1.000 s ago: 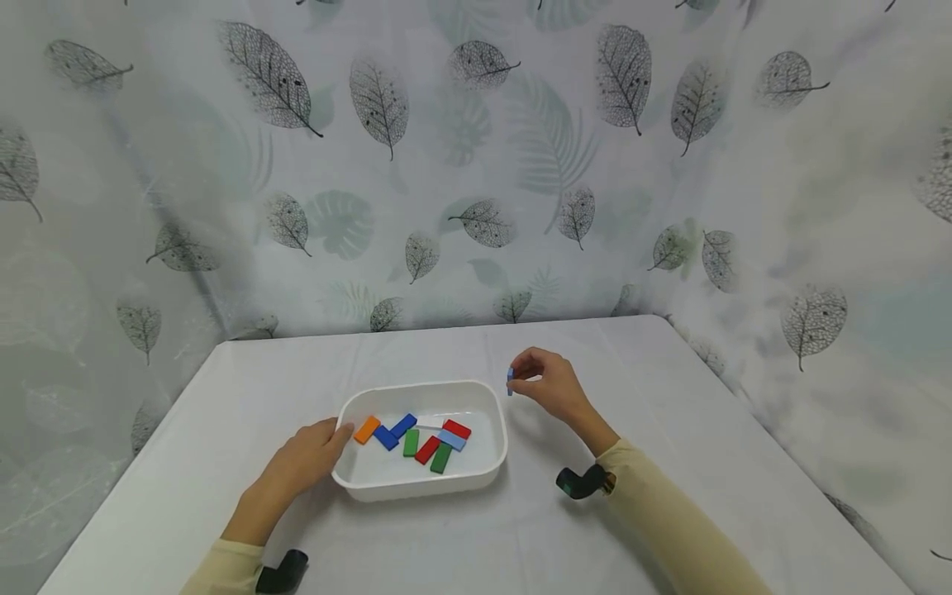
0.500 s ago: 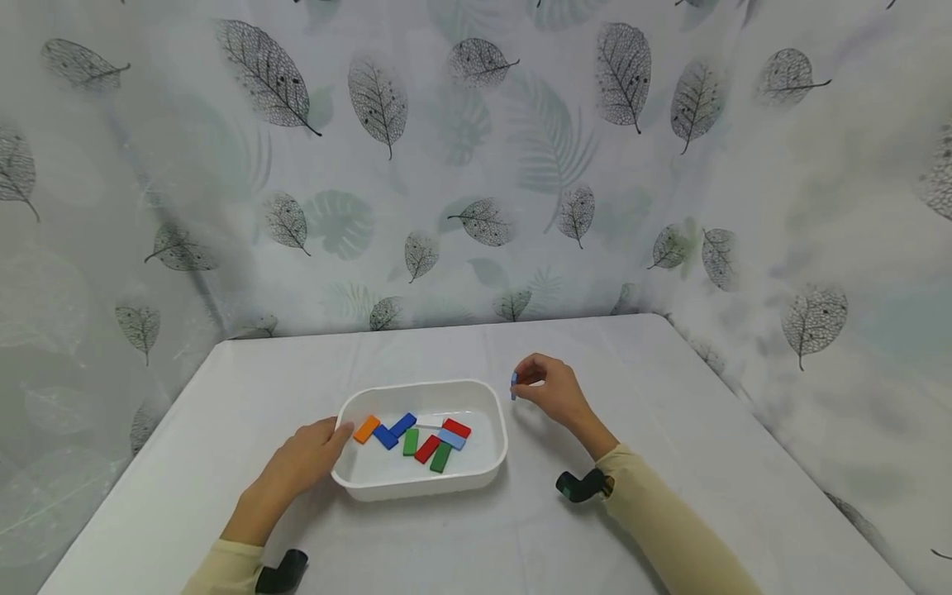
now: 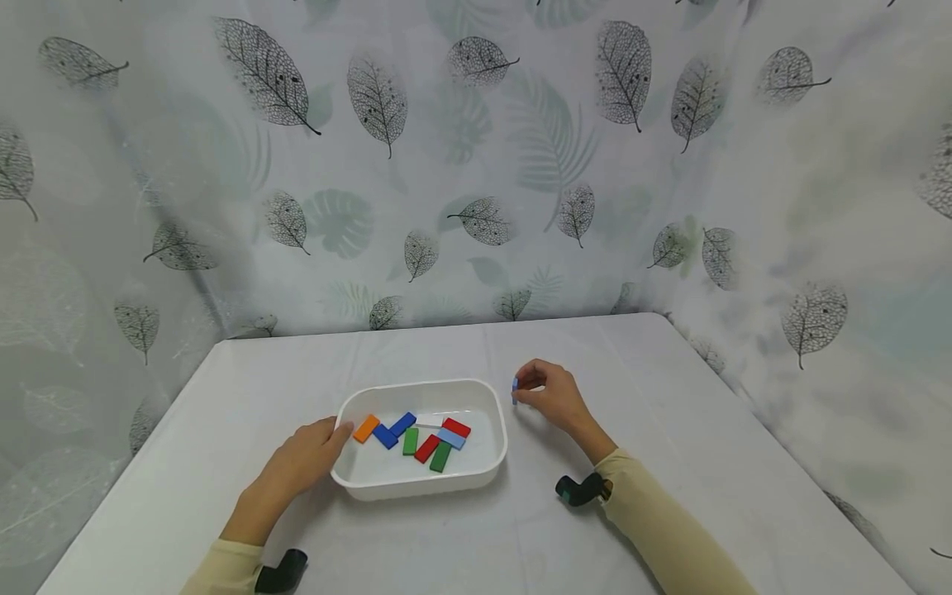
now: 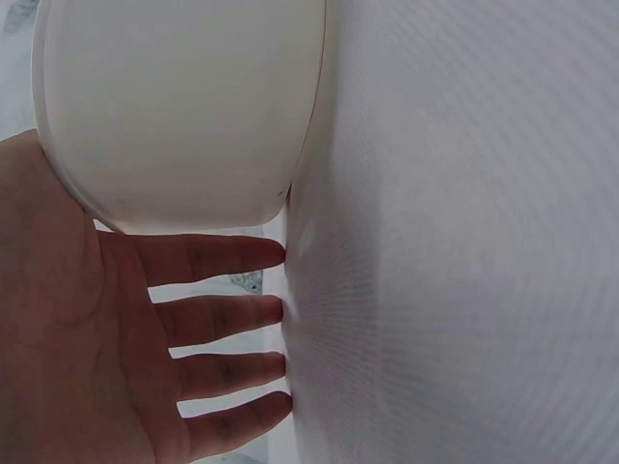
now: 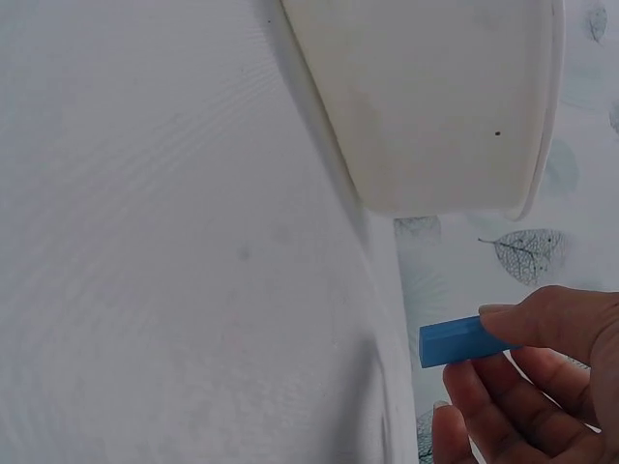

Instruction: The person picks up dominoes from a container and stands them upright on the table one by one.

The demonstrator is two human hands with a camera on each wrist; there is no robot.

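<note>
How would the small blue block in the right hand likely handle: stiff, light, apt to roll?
The blue block looks stiff, with straight edges. Probably light: the right hand pinches it by fingertips alone. Flat faces suggest it won't roll.

Left hand [image 3: 301, 464]: extended forward on the table's left half, palm down, fingers [image 4: 218, 314] straight and slightly spread, fingertips on the table surface. Right hand [image 3: 549, 397]: lies farther forward, toward the table's centre, fingers [image 5: 542, 324] curled, thumb and fingertips closed in a pinch. Both forearms wear pale yellow sleeves; a dark wrist-mounted device sits at each cuff.
</note>
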